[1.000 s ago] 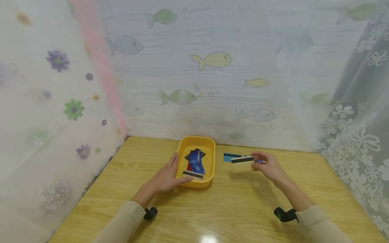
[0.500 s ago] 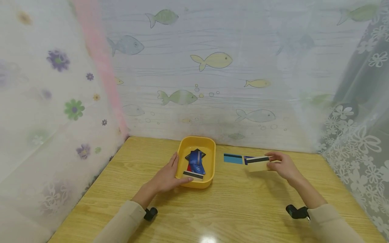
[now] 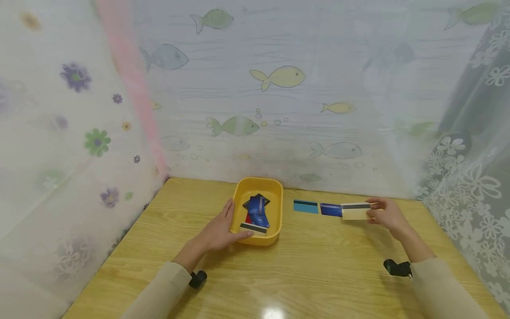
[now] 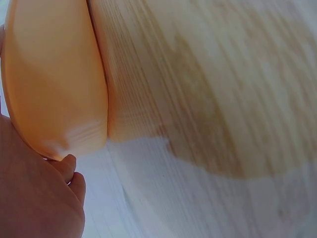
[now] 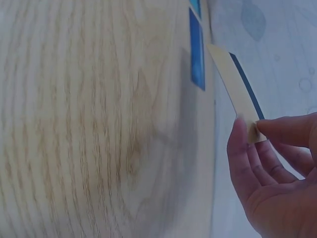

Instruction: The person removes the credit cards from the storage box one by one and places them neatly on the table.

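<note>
My right hand point(image 3: 388, 217) pinches the right end of a cream card with a dark magnetic stripe point(image 3: 354, 212). In the right wrist view the cream card point(image 5: 240, 87) is tilted and held above the table. Left of it, a light blue card point(image 3: 305, 207) and a dark blue card point(image 3: 330, 210) lie in a row. My left hand point(image 3: 215, 230) holds the near left side of a yellow plastic bin point(image 3: 277, 212), thumb over the rim. Inside the bin are several overlapping cards: blue cards point(image 3: 256, 206), a bit of red, and a cream striped card point(image 3: 253, 228) near the thumb.
The wood-grain table point(image 3: 303, 274) reaches back to a fish-print curtain point(image 3: 279, 168). A flower-print curtain point(image 3: 99, 212) borders the left side, and lace fabric point(image 3: 470, 199) hangs at the right. A small black camera point(image 3: 397, 268) sits on each wrist.
My right hand has moved right with the cream card, which now faces up more and sits right of the dark blue card. The left hand and bin have stayed put.
</note>
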Demonstrator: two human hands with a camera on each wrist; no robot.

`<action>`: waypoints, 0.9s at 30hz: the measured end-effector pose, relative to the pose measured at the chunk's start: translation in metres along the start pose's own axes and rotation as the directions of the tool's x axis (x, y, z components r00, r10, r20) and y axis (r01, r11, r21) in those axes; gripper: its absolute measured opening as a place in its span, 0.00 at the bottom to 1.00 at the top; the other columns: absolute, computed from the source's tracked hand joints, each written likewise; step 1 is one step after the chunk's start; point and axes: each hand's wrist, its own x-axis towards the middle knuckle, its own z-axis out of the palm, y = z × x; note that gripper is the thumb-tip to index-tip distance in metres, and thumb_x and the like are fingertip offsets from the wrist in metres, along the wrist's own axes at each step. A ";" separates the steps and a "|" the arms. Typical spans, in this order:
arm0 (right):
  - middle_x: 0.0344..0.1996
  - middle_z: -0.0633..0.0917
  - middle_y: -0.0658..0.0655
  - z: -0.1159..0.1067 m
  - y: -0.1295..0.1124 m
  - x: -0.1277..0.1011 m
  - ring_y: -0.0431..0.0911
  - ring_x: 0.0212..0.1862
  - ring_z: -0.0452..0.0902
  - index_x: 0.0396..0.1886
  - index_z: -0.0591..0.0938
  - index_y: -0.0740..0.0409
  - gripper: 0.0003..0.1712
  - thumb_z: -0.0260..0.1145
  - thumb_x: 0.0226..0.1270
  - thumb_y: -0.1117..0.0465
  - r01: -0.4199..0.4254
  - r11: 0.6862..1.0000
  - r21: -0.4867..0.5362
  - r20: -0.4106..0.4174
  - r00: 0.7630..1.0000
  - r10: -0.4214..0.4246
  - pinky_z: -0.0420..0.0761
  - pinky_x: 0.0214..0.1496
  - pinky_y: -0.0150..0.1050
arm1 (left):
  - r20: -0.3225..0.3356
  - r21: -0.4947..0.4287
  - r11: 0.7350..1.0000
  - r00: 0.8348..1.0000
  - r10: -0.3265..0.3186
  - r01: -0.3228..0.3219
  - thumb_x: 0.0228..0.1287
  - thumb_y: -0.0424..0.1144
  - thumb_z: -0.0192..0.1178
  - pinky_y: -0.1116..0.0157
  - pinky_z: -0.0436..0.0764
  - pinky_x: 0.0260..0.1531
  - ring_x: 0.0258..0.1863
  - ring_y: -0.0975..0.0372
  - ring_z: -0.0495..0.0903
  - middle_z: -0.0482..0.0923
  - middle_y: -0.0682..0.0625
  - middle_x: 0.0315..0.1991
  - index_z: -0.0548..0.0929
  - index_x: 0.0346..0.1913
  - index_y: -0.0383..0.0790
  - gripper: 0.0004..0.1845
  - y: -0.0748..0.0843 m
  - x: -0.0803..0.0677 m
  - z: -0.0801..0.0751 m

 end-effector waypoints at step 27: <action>0.60 0.69 0.84 -0.008 0.027 0.025 0.74 0.58 0.69 0.70 0.64 0.82 0.35 0.62 0.70 0.66 -0.136 0.950 -0.282 -0.100 0.989 0.111 0.79 0.53 0.59 | 0.007 0.012 1.000 1.000 -0.017 0.017 0.53 0.84 0.54 0.45 0.64 0.72 0.78 0.46 0.57 0.32 0.49 0.84 0.36 0.84 0.44 0.70 -0.001 0.001 0.001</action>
